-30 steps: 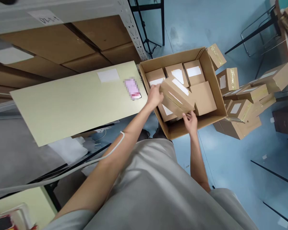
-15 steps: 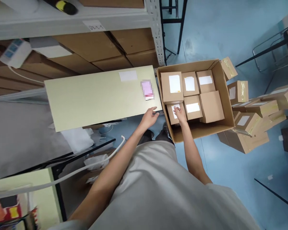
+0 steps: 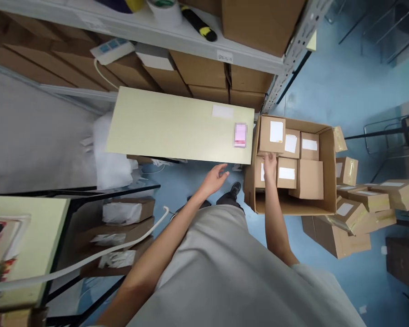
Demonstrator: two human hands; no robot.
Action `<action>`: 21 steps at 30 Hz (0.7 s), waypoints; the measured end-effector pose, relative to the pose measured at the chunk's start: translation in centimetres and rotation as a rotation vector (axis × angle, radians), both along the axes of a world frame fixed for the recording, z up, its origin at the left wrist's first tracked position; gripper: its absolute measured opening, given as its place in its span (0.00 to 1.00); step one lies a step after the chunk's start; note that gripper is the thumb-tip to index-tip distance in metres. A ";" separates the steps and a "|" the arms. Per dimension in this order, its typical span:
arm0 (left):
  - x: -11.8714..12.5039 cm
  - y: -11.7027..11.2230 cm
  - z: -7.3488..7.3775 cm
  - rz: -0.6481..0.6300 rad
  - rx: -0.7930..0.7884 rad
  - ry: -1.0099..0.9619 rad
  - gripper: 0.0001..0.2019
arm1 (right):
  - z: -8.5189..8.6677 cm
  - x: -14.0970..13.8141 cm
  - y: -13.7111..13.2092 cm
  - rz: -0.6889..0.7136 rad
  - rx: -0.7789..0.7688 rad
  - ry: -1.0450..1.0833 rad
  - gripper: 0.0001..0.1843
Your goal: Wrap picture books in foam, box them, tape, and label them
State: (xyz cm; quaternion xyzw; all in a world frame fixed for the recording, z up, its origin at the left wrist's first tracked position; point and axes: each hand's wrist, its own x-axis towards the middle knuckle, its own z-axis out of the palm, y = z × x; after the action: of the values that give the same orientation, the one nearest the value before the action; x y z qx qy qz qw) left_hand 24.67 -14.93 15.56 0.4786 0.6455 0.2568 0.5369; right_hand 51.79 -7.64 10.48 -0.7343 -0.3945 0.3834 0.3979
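A large open carton (image 3: 295, 210) on my right holds several smaller cardboard boxes with white labels. My right hand (image 3: 270, 167) is closed at the near edge of the labelled cardboard box (image 3: 265, 141) in the carton's far left corner; its fingertips are partly hidden against that box. Under the wrist lies another small box (image 3: 259, 175), partly covered by the hand. My left hand (image 3: 215, 180) hangs in the air before the pale yellow tabletop (image 3: 177, 131), open, fingers loosely curved, holding nothing.
A blurred pink item (image 3: 240, 135) and a white paper (image 3: 222, 111) lie on the tabletop. Metal shelving (image 3: 252, 62) with cartons runs behind it. Taped boxes (image 3: 347, 215) are stacked right of the carton. A white hose (image 3: 122, 247) crosses at lower left.
My right hand has moved from above the near left small box to the edge of the far left one. The view has turned; my left hand stays open beside the tabletop.
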 end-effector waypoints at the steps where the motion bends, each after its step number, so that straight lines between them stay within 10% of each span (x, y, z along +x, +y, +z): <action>1: -0.7 -0.1 0.2 0.003 0.014 0.000 0.21 | 1.1 -2.0 -0.6 0.018 0.025 -0.004 0.33; 10: -14.1 -3.0 2.7 0.132 0.238 0.012 0.20 | 9.3 -24.1 -6.6 0.580 0.099 -0.015 0.20; 21: -35.3 -14.5 2.8 0.687 0.279 -0.171 0.09 | 8.9 -47.3 -14.1 1.163 0.075 0.016 0.25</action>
State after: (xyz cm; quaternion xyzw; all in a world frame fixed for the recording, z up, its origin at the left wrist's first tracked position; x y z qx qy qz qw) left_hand -10.62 -29.38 18.41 0.2795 0.6802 0.5462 0.4011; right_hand 4.52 -21.75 19.35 -0.3793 -0.7432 0.5303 0.1506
